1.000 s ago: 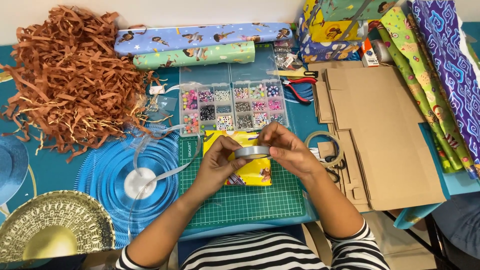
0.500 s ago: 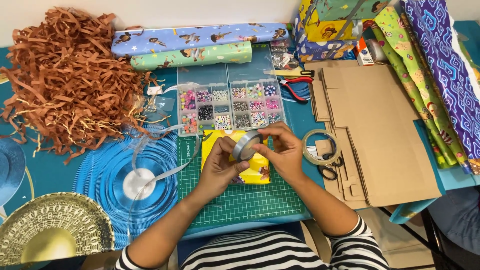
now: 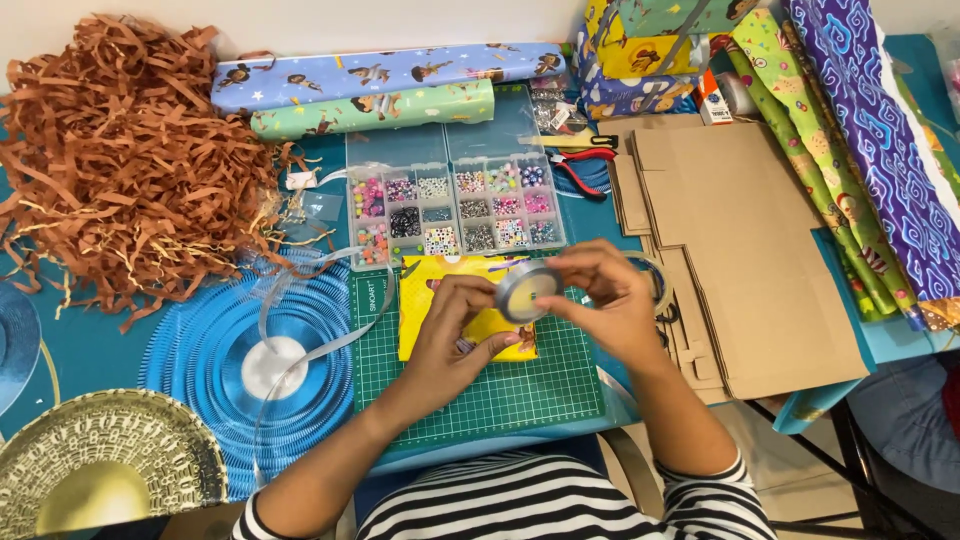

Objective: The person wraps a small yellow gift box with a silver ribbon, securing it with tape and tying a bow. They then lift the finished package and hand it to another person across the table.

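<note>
Both hands raised over green cutting mat (image 3: pixel 480 390), sharing one small silver ribbon spool (image 3: pixel 527 291). Right hand (image 3: pixel 610 305) curled round spool's far side, fingers closed on its rim; left hand (image 3: pixel 455 335) pinching near edge with thumb and fingertips. Spool tilted, flat face toward camera, hovering above yellow gift package (image 3: pixel 455 300) on mat. Just beyond: clear bead organizer (image 3: pixel 455 210). Right of mat: flattened cardboard (image 3: pixel 750 260). Left: blue pleated disc (image 3: pixel 250 365), brown shredded paper (image 3: pixel 120 170).

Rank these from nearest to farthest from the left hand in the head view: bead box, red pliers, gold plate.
1. Bead box, just beyond the left hand.
2. Red pliers, farther back on the right.
3. Gold plate, far left at the near edge.
</note>
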